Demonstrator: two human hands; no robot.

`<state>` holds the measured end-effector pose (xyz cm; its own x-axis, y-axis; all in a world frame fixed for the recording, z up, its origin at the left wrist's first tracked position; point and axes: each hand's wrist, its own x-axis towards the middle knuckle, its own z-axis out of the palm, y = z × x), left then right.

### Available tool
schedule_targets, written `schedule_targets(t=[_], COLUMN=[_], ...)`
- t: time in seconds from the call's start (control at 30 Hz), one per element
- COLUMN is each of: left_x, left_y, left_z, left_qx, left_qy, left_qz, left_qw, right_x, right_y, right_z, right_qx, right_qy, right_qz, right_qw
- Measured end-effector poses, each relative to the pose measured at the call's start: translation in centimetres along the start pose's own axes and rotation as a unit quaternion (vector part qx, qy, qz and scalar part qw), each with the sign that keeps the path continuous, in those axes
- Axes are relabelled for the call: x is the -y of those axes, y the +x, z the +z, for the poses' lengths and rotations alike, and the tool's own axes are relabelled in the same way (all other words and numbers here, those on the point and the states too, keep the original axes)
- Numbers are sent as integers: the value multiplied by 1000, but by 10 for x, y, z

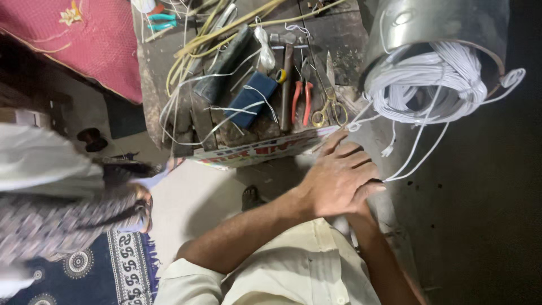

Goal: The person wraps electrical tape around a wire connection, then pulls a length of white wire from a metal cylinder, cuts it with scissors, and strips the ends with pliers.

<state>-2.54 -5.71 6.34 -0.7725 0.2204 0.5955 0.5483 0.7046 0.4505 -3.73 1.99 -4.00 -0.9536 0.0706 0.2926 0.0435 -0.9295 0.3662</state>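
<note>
Left hand (339, 181) laid over right, fingers spread, pinching white wire (415, 161) running from coil (429, 85) in metal drum (435, 25). Beside them on cluttered surface (152, 85): scissors (330, 104), red pliers (303, 101), hammer (288, 79), blue case (250, 99).

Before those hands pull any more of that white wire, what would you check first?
1. Wire gripped: left hand lies over the right, white wire leaves from beneath it; which hand grips: cannot tell.
2. Right hand visible: not ok, covered.
3. Wire path to coil: ok, free of the tools, though loops hang loose.
4. Coil seated in metal drum: ok.
5. Scissors and pliers near: ok, on workbench.
</note>
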Motion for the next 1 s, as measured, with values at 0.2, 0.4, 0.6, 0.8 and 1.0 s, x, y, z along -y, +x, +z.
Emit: schedule_targets(t=[0.2, 0.4, 0.6, 0.8, 1.0], left_x=[12, 66, 103, 140, 151], left_y=[0, -42, -63, -81, -68], left_z=[-19, -88, -106, -88, -62], left_qx=[-65, -30, -6, 65, 129], left_qy=[-15, -81, -182, -332, -310], left_qz=[95, -25, -182, -303, -275], left_qw=[993, 996, 966, 891, 901], right_x=[-66, -51, -60, 3, 87], right_y=[33, 116, 129, 41, -26], right_z=[-28, -117, -133, -93, -39], right_qx=[47, -68, -156, -56, 288], right_qy=[915, 944, 920, 940, 896], right_qz=[-80, -138, -16, -128, -65], right_qw=[394, -293, -358, -312, -333])
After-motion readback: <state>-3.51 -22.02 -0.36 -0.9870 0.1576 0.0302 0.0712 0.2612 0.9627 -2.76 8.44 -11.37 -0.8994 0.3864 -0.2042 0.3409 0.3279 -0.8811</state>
